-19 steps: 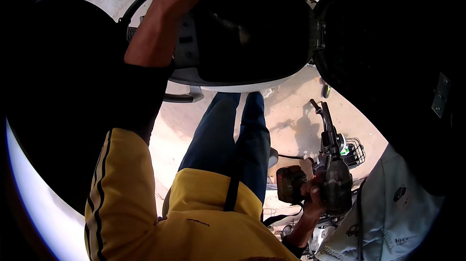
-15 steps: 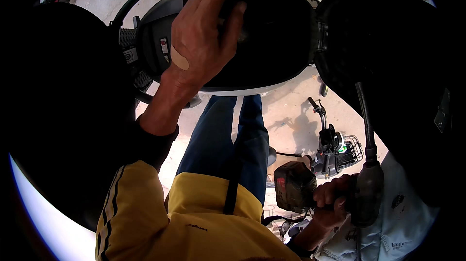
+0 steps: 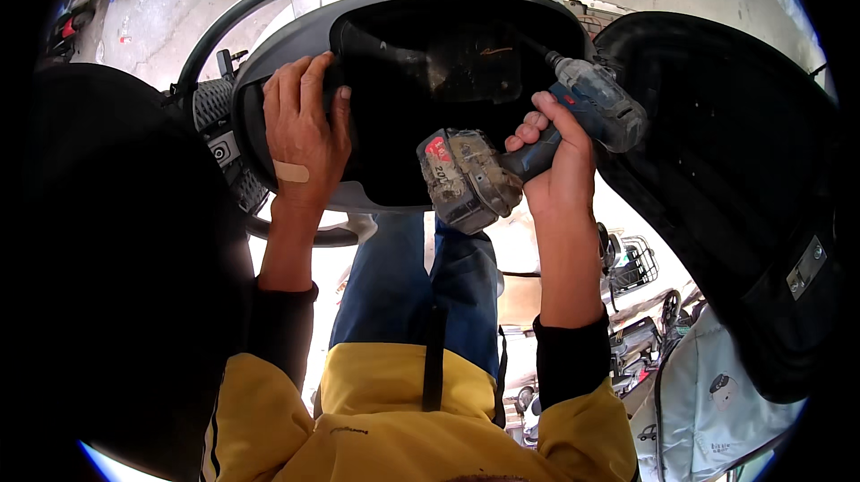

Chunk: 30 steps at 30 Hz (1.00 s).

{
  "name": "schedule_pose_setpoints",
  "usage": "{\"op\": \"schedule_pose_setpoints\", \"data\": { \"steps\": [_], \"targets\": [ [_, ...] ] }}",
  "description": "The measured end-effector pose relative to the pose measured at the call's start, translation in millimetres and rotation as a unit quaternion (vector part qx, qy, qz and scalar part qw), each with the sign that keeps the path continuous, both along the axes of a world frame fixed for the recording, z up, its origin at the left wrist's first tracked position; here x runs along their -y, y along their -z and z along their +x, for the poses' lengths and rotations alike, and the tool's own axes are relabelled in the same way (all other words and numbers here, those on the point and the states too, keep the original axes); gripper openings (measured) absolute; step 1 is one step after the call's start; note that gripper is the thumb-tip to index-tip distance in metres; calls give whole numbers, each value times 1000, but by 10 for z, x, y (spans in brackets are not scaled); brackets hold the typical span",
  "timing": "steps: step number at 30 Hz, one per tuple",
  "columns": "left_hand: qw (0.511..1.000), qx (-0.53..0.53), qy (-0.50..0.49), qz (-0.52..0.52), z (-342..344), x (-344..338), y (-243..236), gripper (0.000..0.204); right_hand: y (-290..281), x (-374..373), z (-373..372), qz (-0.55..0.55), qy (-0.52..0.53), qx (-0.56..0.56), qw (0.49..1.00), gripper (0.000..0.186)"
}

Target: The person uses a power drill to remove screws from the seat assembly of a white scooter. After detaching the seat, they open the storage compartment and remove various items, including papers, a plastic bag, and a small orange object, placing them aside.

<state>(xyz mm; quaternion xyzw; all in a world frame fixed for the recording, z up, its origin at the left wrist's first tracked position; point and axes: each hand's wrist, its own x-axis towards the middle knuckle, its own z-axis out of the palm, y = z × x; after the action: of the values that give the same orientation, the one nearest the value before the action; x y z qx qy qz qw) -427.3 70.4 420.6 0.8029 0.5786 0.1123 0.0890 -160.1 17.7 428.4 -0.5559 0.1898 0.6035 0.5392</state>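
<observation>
My right hand (image 3: 563, 168) is wrapped around the handle of a cordless impact driver (image 3: 598, 106) over the right side of a scooter's open storage compartment. Its worn, dirt-marked battery pack (image 3: 470, 182) juts left over the near rim. From its nose a dark bit points up and left, over the opening. Inside the dark compartment (image 3: 358, 5) a dusty black panel or box (image 3: 475, 65) catches some light; the rest is too dark to make out. My left hand (image 3: 305, 128), a plaster near its wrist, lies with fingers stretched on the compartment's left edge, thumb apart beside the opening.
A raised black lid (image 3: 717, 115) with a metal plate stands on the right. Along the left runs a curved grab bar (image 3: 235, 23). At lower right are a pale printed cloth cover (image 3: 708, 392) and another vehicle's wire basket (image 3: 634, 262). A large dark shape fills the left side.
My right hand has brought the impact driver from the lower right up over the compartment. My left hand has drawn back from over the opening to its left edge. The view has shifted slightly.
</observation>
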Motion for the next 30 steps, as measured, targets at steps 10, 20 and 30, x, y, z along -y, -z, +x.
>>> {"op": "schedule_pose_setpoints", "data": {
  "steps": [10,20,30],
  "targets": [
    [996,20,4,86,-39,-215,378,53,1103,-324,-211,-151,19,98,983,11],
    [996,30,-2,85,-13,-230,404,51,1317,-405,-306,-178,18,135,975,8],
    [997,22,2,78,-23,-216,387,48,1370,-366,-293,-169,24,133,976,8]
  ]
}}
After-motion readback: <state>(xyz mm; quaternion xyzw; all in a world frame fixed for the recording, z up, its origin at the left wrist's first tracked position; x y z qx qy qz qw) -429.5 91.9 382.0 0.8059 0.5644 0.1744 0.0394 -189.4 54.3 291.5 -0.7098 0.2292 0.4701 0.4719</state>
